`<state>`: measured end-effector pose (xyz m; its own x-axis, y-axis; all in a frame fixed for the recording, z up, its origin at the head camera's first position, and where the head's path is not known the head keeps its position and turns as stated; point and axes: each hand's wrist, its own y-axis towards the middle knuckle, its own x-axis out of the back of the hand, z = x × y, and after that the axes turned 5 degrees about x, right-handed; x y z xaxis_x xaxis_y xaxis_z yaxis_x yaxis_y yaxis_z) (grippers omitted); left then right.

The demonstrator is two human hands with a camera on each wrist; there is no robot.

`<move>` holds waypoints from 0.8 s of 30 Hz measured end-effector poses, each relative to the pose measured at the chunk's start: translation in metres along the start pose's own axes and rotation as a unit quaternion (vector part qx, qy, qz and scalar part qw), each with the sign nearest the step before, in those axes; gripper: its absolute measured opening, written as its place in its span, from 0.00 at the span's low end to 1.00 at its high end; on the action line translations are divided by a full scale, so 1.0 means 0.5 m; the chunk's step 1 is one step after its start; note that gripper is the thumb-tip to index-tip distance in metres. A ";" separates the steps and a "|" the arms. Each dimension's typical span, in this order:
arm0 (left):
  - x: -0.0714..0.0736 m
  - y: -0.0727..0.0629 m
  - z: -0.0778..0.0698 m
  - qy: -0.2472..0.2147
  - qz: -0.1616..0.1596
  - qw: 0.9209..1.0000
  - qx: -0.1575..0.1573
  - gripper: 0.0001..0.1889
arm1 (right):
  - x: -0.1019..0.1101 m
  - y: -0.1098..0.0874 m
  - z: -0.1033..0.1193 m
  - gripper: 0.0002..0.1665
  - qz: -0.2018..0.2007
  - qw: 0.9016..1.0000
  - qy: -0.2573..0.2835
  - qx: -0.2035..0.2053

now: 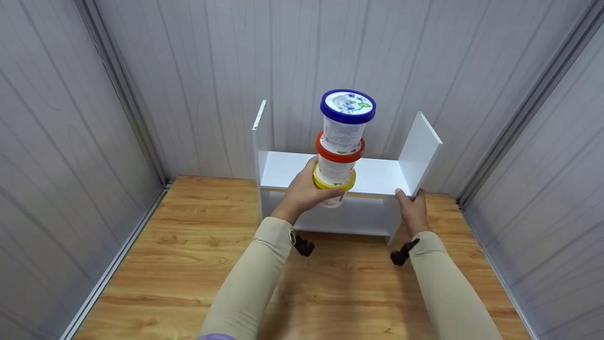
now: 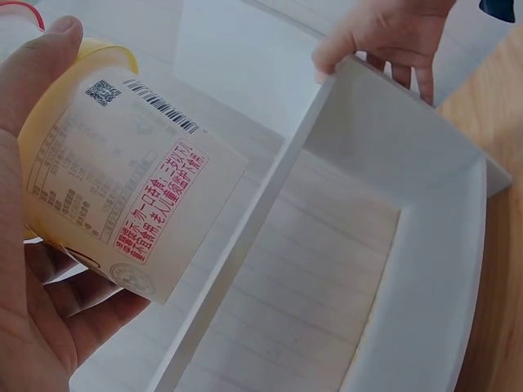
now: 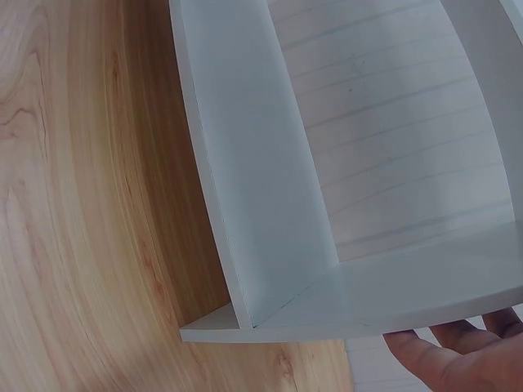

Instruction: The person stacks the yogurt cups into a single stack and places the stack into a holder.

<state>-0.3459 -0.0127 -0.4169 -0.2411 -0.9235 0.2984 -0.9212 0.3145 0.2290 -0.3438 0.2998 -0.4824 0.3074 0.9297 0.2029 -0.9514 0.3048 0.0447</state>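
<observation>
My left hand [image 1: 303, 192] grips the yellow-lidded tub [image 1: 333, 202], the lowest of three white tubs stacked upright. On it stands a red-lidded tub [image 1: 335, 171], topped by a blue-lidded tub [image 1: 343, 132] with flowers on its lid. The stack is held in front of a white two-level shelf [image 1: 381, 175]. In the left wrist view, printed text and a barcode show on the tub's side [image 2: 122, 184]. My right hand [image 1: 413, 211] holds the shelf's right side panel [image 3: 409, 298], thumb at the front and fingers round the outside.
The shelf stands on a wood-grain surface [image 1: 203, 255], close to the pale panelled back wall [image 1: 217, 85]. Similar walls rise at left and right. Its two side panels stick up above the upper board, with no top across them. A dark device hangs under each wrist.
</observation>
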 end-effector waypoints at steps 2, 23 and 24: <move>-0.002 0.005 0.000 0.000 -0.001 1.000 -0.004 0.48 | 0.000 0.001 0.001 0.54 -0.003 1.000 0.000 0.001; -0.010 0.040 0.009 0.000 -0.004 1.000 0.015 0.50 | -0.003 0.002 -0.004 0.56 -0.005 1.000 -0.018 -0.004; -0.010 0.041 0.009 0.001 -0.005 1.000 0.016 0.50 | -0.004 0.002 -0.005 0.56 -0.005 1.000 -0.019 -0.005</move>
<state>-0.3649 -0.0028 -0.4177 -0.2313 -0.9261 0.2980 -0.9331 0.2979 0.2015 -0.3454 0.2988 -0.4851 0.3157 0.9183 0.2388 -0.9480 0.3162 0.0370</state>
